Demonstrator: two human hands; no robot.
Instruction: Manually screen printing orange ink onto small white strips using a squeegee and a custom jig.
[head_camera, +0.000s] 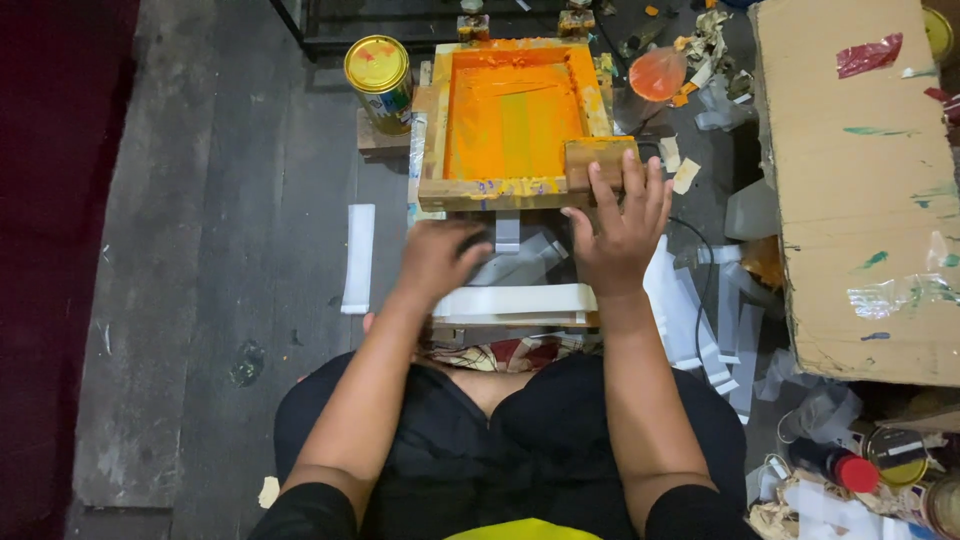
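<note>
Grey floor: right hand (618, 228) grip clamped on squeegee (598, 160) at frame (497, 193) edge (left hand (437, 258) blurred, can't tell).

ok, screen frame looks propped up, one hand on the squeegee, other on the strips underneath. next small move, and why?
Probably settle the white strip square with the left hand, then draw that hand clear. The orange-inked screen frame stands above the strips, its near edge over them, the right hand rests on the wooden squeegee at its near right corner, and the left hand is blurred, low on the strip pile under the frame's near edge.
</note>
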